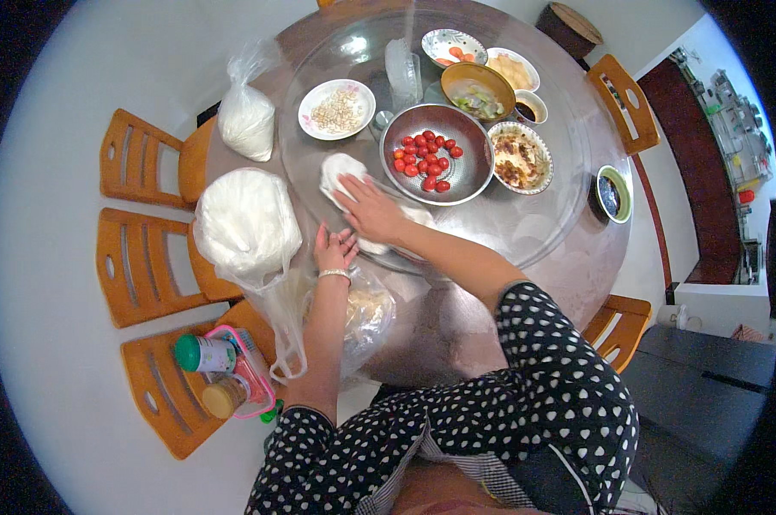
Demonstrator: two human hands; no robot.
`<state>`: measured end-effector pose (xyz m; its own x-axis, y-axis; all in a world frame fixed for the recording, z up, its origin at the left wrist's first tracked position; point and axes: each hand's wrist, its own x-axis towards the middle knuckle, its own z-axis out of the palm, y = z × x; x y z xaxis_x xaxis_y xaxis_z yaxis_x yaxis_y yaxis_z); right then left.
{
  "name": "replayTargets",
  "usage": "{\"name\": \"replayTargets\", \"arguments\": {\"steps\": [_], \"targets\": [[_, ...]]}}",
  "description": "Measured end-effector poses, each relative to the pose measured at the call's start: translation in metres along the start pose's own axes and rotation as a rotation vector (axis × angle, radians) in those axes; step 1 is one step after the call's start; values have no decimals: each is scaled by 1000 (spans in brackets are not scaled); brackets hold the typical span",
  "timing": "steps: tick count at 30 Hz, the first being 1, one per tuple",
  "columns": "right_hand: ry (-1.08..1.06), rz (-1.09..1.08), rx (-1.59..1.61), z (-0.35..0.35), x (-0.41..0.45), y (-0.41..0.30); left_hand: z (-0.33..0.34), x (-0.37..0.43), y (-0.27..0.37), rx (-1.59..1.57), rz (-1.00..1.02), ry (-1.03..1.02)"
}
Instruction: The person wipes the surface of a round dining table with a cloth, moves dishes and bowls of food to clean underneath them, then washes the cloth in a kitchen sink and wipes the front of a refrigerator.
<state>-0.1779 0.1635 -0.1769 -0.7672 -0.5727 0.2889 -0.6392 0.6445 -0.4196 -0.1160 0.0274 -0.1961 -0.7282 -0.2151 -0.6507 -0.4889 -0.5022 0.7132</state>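
My right hand (368,207) lies palm down with fingers spread on a white cloth (341,172), over the edge of the glass turntable (298,193). More white material (420,215) shows beneath that wrist; whether it is the same cloth I cannot tell. My left hand (336,248), with a pale bracelet at the wrist, is just below with the palm turned up, fingers apart, nothing in it. A clear plastic bag (368,309) with pale contents lies beside the left forearm. A metal colander (394,183) with cherry tomatoes (429,158) stands right of the cloth.
Two plastic bags of white contents, one large (249,219) and one tied (249,122), stand at left. On the turntable are a plate of peanuts (336,109), a brown bowl (478,90) and several other bowls. A green-rimmed bowl (613,193) stands right. Wooden chairs (143,267) surround the table.
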Motion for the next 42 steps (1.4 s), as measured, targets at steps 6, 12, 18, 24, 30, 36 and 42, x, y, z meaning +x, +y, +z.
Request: {"name": "replayTargets", "arguments": {"steps": [6, 12, 18, 24, 30, 36, 42], "targets": [[50, 35, -86, 35, 70, -12, -6, 7, 5, -114, -107, 8], [-62, -205, 93, 36, 13, -42, -34, 35, 26, -202, -228, 150], [-174, -136, -56, -27, -99, -51, -36, 38, 50, 26, -164, 206], [-232, 156, -240, -76, -191, -13, -69, 54, 83, 25, -133, 86], [-23, 444, -334, -117, -252, 56, -70, 64, 108, 85, -134, 117], [198, 1068, -256, -157, -340, 107, -87, 102, 125, 27, -70, 268], [216, 1022, -503, -123, -346, 115, -100, 112, 125, 593, 378, 310]]}}
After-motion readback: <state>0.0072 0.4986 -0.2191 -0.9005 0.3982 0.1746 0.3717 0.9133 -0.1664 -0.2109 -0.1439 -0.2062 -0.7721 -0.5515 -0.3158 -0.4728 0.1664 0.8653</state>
